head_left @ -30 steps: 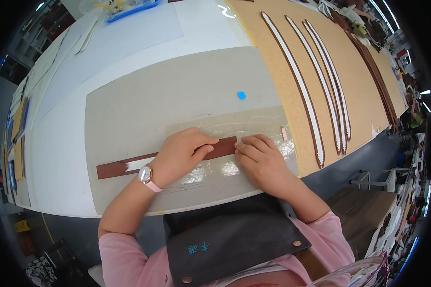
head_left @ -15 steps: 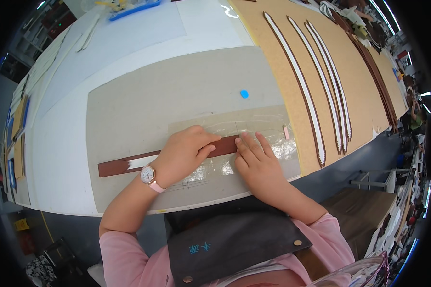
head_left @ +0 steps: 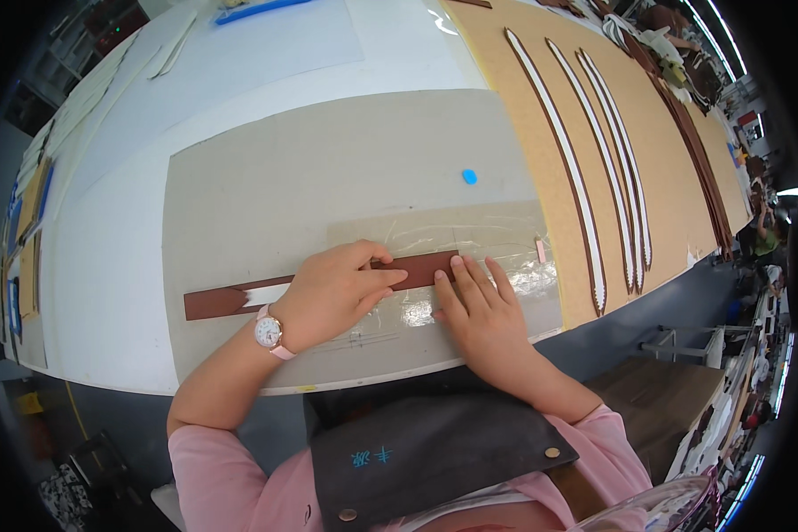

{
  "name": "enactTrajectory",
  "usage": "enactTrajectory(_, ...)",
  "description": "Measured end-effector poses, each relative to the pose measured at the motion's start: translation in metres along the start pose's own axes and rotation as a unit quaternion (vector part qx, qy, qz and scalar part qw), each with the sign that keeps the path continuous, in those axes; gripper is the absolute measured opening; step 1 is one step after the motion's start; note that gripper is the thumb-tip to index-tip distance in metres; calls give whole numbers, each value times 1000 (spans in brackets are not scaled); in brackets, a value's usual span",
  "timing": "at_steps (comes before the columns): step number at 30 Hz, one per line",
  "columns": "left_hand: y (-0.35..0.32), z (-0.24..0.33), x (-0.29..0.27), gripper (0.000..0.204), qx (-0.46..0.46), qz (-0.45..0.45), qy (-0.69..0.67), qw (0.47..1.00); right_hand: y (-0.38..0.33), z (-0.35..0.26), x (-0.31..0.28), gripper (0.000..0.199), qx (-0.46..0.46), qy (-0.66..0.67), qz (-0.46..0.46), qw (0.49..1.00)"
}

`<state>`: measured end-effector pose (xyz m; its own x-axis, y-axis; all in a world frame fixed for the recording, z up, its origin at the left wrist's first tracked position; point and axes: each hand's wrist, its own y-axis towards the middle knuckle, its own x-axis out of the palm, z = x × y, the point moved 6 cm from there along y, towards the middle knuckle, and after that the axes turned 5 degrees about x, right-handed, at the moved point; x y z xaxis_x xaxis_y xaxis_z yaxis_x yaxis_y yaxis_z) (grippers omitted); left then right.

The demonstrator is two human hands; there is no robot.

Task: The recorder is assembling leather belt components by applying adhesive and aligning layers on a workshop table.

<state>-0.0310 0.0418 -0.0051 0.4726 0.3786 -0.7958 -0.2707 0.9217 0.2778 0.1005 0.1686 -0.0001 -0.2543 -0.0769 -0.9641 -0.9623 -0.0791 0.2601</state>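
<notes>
A long brown leather strap (head_left: 213,302) with a white strip showing near its left part lies across a grey cutting mat (head_left: 310,168). My left hand (head_left: 332,293) presses flat on the strap's middle, a watch with a pink band on its wrist. My right hand (head_left: 479,310) lies flat beside it, fingertips on the strap's right end (head_left: 426,266). Both rest over a clear plastic sheet (head_left: 496,239) on the mat. Neither hand grips anything.
A small blue piece (head_left: 469,176) lies on the mat beyond my hands. To the right, a tan board (head_left: 523,106) carries several long brown and white straps (head_left: 585,177). The white table (head_left: 89,257) edge runs just below my hands. A dark apron covers my lap.
My right hand has slid slightly left along the strap toward my left hand; the strap's right end is now under its fingertips. My left hand stays put.
</notes>
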Motion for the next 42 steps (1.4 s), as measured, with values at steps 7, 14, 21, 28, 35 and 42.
enactTrajectory(7, 0, 0, -2, 16, 1, -18, -12, 1000, 2, 0, 2, 53, -5, 58, -22, 998)
enactTrajectory(14, 0, -5, -2, 25, -15, -21, -21, 999, 10, -8, 10, 49, 1, 80, -5, 997)
enactTrajectory(21, -2, -5, -3, 21, -20, -16, -11, 1000, 13, -11, 11, 47, -22, 85, -9, 996)
enactTrajectory(28, 1, 8, -2, 19, 32, -33, 91, 995, 14, -26, 19, 60, -2, 129, -45, 991)
enactTrajectory(35, -6, 21, -6, 23, 64, -39, 181, 981, -2, 11, 17, 64, 89, 42, -15, 995)
enactTrajectory(42, 7, 8, -8, 36, -2, 43, 74, 996, 1, 21, 14, 55, 132, 128, 28, 983)
